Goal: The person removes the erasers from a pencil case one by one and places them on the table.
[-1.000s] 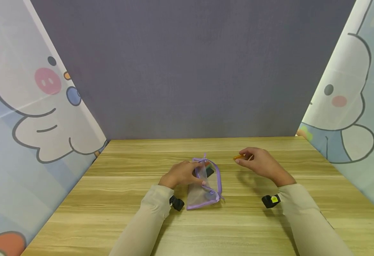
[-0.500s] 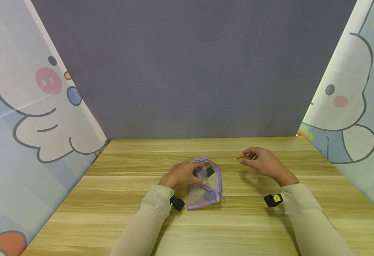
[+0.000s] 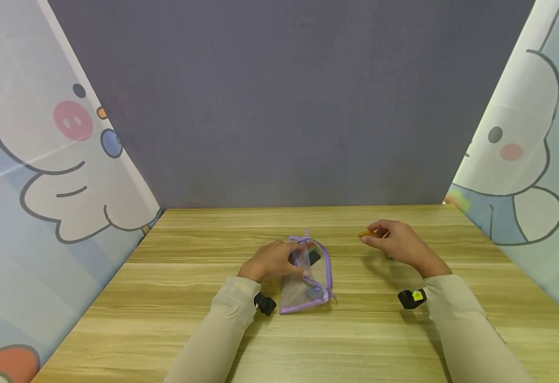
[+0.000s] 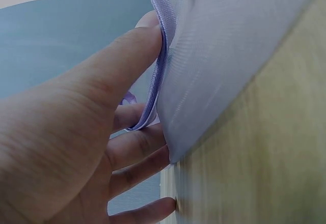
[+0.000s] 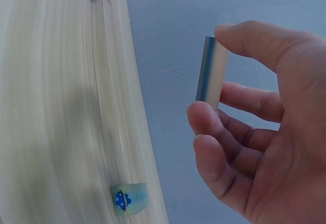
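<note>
A see-through mesh zipper pouch [image 3: 298, 292] with purple edging lies on the table, its mouth gaping to the right. My left hand [image 3: 272, 259] grips its rim; in the left wrist view the thumb [image 4: 127, 56] lies along the purple zipper edge [image 4: 162, 63]. Dark, green and orange items [image 3: 314, 257] show inside the pouch. Off to the right, my right hand [image 3: 394, 243] pinches a small rectangular block [image 5: 211, 71] by its ends, above the table. It looks orange in the head view, blue and cream in the right wrist view.
Below the right hand, a small block with a blue dotted print [image 5: 130, 199] sits on the wooden table [image 3: 212, 234]. A dark grey panel [image 3: 298, 106] rises behind the table, and cartoon-printed sheets [image 3: 64, 159] flank it.
My right hand has drifted a little to the right, carrying the pinched block away from the pouch. The left hand and the pouch stay where they were.
</note>
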Motion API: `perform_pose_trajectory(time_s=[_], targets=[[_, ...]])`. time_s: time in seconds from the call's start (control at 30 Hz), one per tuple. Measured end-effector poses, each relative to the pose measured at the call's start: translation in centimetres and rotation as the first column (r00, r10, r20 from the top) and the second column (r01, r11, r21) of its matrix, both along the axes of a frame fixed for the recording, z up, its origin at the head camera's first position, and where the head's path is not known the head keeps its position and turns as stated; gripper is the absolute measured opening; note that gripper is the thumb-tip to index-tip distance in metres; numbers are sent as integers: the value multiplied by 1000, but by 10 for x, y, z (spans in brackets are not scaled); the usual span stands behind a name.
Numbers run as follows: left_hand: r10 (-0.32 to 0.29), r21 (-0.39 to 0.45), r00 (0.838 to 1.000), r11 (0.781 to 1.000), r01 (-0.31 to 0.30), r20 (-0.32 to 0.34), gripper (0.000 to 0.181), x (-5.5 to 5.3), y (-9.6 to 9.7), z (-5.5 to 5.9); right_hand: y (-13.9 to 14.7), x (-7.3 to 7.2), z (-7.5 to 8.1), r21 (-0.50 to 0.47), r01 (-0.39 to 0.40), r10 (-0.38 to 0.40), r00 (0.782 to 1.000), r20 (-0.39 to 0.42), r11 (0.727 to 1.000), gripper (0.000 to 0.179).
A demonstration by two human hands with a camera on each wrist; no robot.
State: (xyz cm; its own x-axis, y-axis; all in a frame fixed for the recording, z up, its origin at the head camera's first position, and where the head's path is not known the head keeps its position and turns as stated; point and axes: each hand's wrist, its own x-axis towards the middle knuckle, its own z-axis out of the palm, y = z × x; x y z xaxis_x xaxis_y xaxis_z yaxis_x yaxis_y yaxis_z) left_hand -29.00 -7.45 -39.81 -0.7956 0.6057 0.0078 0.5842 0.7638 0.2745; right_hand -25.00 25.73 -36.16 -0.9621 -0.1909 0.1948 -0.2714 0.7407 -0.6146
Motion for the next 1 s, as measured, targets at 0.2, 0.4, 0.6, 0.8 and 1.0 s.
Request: perform_pose_trajectory(time_s=[0.2,0.4,0.6,0.8,1.0], targets=[[-1,1,1000,1000,1,13,77,1,0,1,5,-3,-3,8,5,-5,1000,12,1000,59],[-5,6,1000,1000,5,13,79,2,-1,1,9,-3,-3,29,11,-11,1000,22,1000,61],[-4,8,1000,1000,4,10,79,1,-1,0,12,-3,-2,39,6,-7,1000,24,999,60],[-3,4,1000,1000,3,10,79,3,0,2,16,-2,-2,51,6,-8,1000,29,999,60],[-6,8,1000,1000,5,7,77,3,1,2,20,-3,-5,61,9,-13,998,55,998,63]])
